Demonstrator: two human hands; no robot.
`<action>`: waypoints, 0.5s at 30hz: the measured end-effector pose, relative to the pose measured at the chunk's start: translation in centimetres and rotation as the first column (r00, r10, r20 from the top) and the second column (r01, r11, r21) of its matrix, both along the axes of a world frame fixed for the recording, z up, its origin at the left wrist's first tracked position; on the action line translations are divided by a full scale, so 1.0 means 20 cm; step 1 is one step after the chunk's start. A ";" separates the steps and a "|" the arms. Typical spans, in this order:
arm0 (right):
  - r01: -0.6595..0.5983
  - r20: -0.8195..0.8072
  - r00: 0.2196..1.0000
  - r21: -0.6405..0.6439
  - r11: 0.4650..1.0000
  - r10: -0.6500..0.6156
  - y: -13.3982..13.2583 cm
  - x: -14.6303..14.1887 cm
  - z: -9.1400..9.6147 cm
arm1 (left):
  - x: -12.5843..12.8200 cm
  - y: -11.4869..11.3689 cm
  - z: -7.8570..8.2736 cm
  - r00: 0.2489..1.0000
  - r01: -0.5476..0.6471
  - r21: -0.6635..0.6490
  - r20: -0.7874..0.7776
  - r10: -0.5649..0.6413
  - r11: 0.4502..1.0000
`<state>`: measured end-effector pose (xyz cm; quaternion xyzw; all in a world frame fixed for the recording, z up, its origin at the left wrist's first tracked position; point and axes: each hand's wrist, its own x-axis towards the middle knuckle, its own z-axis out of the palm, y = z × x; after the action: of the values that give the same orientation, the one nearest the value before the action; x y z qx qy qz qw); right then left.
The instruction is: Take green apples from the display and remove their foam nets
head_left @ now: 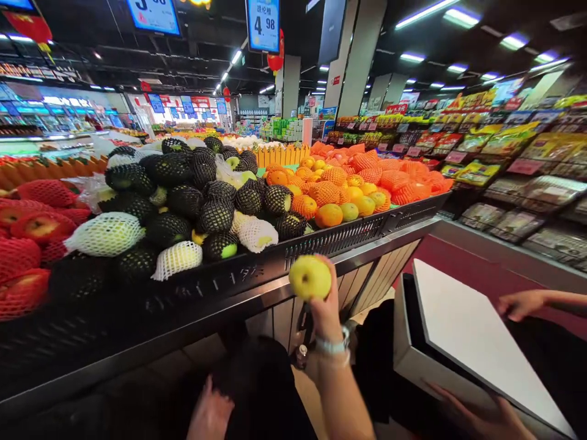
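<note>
My right hand [326, 308] is closed around a yellow-green apple [310, 278], lifted in front of the rim of the black fruit crate. The dimple in the fruit's end faces me. On my right wrist sits a pale watch band [332, 345]. Low in the view, over dark clothing, my left hand [211, 409] hangs loosely with its fingers partly apart; it holds nothing that I can see. Beyond the crate rim [220, 284] lie green fruits in black foam nets [217, 214]. A few white foam nets [107, 234] lie among them.
Red-netted apples [43, 226] fill the left side; oranges [328, 215] and orange-netted fruit [403, 183] lie to the right. Beside me another person's hands [523, 304] hold a white box [477, 324]. A small bottle [301, 355] stands low by the wooden stand. Snack shelves [481, 153] line the right.
</note>
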<state>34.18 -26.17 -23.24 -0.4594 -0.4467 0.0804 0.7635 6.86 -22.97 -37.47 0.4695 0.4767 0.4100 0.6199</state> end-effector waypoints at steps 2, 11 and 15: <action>-0.038 -0.167 0.986 -0.107 0.994 0.020 -0.10 -0.13 -0.22 | 0.05 0.00 0.06 0.997 -0.027 -0.049 0.066 0.030 0.998; -0.185 -0.307 0.943 -0.156 0.970 0.130 -0.27 -0.23 -0.29 | 0.26 -0.06 0.38 0.911 0.057 -0.078 0.411 -0.020 0.995; -0.237 -0.282 0.944 -0.218 0.947 0.171 -0.30 -0.23 -0.29 | 0.26 -0.09 0.32 0.983 0.048 0.066 0.174 -0.059 0.997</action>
<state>29.49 -32.25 -28.99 -0.4879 -0.3747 0.2744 0.7391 12.04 -24.76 -31.14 0.4633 0.3944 0.4473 0.6555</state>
